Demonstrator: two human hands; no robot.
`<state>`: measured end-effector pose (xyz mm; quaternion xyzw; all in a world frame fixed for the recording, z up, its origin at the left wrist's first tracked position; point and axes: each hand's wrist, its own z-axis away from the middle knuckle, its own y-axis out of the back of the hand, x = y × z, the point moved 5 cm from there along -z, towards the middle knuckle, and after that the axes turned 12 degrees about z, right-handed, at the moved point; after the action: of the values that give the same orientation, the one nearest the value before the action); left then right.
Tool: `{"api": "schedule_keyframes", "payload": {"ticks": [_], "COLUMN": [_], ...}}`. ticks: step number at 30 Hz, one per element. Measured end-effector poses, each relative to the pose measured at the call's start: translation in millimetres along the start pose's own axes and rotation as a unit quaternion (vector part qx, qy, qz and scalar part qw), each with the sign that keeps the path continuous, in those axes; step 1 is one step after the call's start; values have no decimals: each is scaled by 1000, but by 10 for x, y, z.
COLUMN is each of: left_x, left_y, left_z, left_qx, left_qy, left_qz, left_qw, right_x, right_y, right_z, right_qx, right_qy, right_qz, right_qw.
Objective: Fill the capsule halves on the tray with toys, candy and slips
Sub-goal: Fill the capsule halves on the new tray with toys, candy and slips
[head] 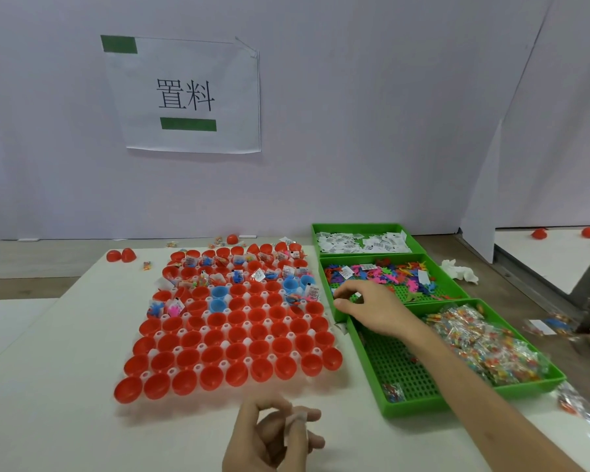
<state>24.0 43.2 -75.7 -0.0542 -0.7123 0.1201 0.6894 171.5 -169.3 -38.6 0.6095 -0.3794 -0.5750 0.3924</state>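
Tray (225,344) sits mid-table, long side running away toward the wall, red halves (234,352) open side up, only the far rows filled. Right hand (365,308) curls over the toy bin's (368,255) near corner, can't tell if it's got anything. Left hand (269,437) down front pinches a blurry white bit (296,417).

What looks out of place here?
White slips lie in the toy bin. Two stray red capsules and a loose candy packet sit on the table left of the tray. More candy packets lie outside the candy bin. Crumpled tissue sits beside the bins.
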Motion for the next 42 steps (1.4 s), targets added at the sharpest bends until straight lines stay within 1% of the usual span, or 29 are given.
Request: {"api": "schedule_keyframes", "payload": {"ticks": [6, 10, 12, 14, 16, 17, 18, 19, 20, 21, 22, 23, 25, 26, 27, 29, 30, 34, 37, 39, 41, 42], "left_x": [-33, -38, -15, 16, 22, 16, 12, 14, 16, 21, 30, 40, 52, 60, 73, 103, 113, 107, 76, 50, 26, 18], "left_y": [22, -24, -52, -69, -72, -73, -77, -79, -81, -78, -63, -46, -22, -24, -24, -17, -18, -54, -44, -43, -30, -32], "left_z": [-65, -44, -20, -3, 11, 17, 24, 27, 27, 25, 24, 22, 27, 34, 39, 55, 60, 64, 61, 62, 56, 55], "left_qx": [-26, -41, -40, -35, -28, -27, -27, -25, -21, -12, 2, 18, 43, 49, 54, 73, 77, 48, 37, 32, 30, 28], "left_qy": [-4, -9, -20, -31, -37, -37, -33, -28, -23, -20, -19, -20, -22, -22, -26, -42, -47, -45, -38, -27, -23, -22], "left_qz": [-39, -76, -81, -86, -92, -93, -90, -84, -75, -62, -48, -36, -13, -3, 2, 8, 11, 4, 16, 43, 63, 70], "left_qw": [999, 996, 996, 995, 995, 995, 995, 996, 997, 998, 999, 999, 999, 999, 998, 996, 996, 998, 998, 998, 997, 997], "right_x": [82, 111, 112, 113, 36, -20, -86, -166, -255, -351, -451, -550, -711, -780, -841, -917, -941, -993, -980, -841, -587, -440], "right_y": [-31, -25, 8, 92, 204, 252, 292, 324, 343, 349, 346, 327, 230, 165, 93, -33, -75, -144, -75, 88, 311, 404], "right_z": [-69, -81, -63, -23, 45, 74, 104, 138, 182, 236, 304, 381, 519, 570, 607, 635, 640, 644, 645, 564, 443, 391], "right_qx": [12, 43, 84, 150, 203, 208, 195, 163, 112, 47, -24, -93, -199, -228, -245, -262, -262, -225, -215, -166, -77, -32], "right_qy": [-22, -25, -30, -38, -12, 15, 47, 80, 114, 148, 176, 197, 235, 257, 276, 289, 289, 291, 284, 243, 171, 137], "right_qz": [-2, -25, -41, -18, 6, -17, -55, -98, -149, -208, -259, -288, -274, -241, -210, -178, -172, -152, -140, -146, -132, -96], "right_qw": [1000, 998, 995, 988, 979, 978, 978, 978, 976, 966, 949, 932, 911, 908, 905, 903, 904, 917, 924, 944, 973, 985]}}
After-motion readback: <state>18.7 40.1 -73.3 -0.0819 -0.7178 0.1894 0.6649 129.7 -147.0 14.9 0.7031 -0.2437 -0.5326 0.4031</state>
